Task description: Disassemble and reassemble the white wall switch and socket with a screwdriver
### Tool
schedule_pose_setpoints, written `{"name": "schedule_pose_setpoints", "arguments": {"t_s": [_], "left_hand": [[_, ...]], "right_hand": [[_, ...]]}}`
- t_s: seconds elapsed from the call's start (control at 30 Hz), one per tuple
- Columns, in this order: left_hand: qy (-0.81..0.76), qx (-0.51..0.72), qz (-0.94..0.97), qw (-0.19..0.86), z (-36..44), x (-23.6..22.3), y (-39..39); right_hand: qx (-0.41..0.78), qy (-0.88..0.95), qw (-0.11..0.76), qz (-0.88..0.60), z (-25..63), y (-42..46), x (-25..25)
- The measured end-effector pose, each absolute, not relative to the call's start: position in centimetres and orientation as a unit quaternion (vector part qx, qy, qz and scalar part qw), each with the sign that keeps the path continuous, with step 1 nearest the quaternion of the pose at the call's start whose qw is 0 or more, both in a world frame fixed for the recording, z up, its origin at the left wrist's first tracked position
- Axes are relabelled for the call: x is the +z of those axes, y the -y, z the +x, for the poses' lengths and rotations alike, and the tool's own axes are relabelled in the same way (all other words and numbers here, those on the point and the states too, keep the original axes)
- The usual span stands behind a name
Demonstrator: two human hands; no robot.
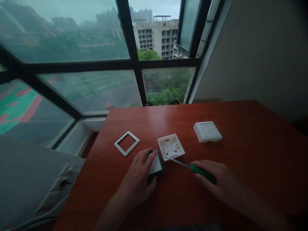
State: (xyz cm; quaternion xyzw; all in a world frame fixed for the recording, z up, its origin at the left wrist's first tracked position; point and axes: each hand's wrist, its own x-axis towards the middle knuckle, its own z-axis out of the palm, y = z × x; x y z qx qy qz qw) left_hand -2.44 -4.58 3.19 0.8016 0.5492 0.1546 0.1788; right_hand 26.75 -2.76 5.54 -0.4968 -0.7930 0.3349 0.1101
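Note:
My left hand (pixel 138 179) is closed around a white panel (pixel 156 166) with a dark grey border, gripping it by its edges just above or on the table; its underside is hidden. My right hand (pixel 214 176) holds a screwdriver (pixel 203 174) by its green handle. The metal shaft points left, and its tip is by the front left edge of a white open back box (pixel 171 147). Beyond the left hand, a white square frame (pixel 126 143) lies flat on the table. A white wall socket (pixel 208 131) with its box sits farther right.
The reddish-brown wooden table (pixel 252 144) reaches to a large dark-framed window (pixel 137 64). Wall outlets (pixel 56 184) with a plugged-in cable and loose cords are low on the left, beside the table. A pale wall (pixel 262 57) stands at the right.

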Motion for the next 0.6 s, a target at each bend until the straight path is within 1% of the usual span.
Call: {"name": "schedule_pose_setpoints", "arguments": {"t_s": [0.13,0.3,0.43,0.53,0.6], "left_hand": [[-0.546,0.156,0.800,0.195,-2.0,3.0,4.7],[-0.563,0.181,0.783,0.191,-1.8,1.8,4.3],[-0.561,0.203,0.776,0.206,-1.8,1.4,4.0],[-0.559,0.225,0.768,0.216,-1.7,1.2,3.9],[-0.553,0.236,0.767,0.225,-1.5,1.1,3.9]], "right_hand": [[0.322,0.810,0.063,-0.485,27.2,3.4,6.2],[0.322,0.820,0.045,-0.471,26.5,3.2,6.6],[0.294,0.836,0.021,-0.463,26.1,2.8,7.5],[0.247,0.852,-0.024,-0.461,25.7,2.1,9.0],[0.202,0.864,-0.072,-0.456,25.0,1.5,10.5]]}}
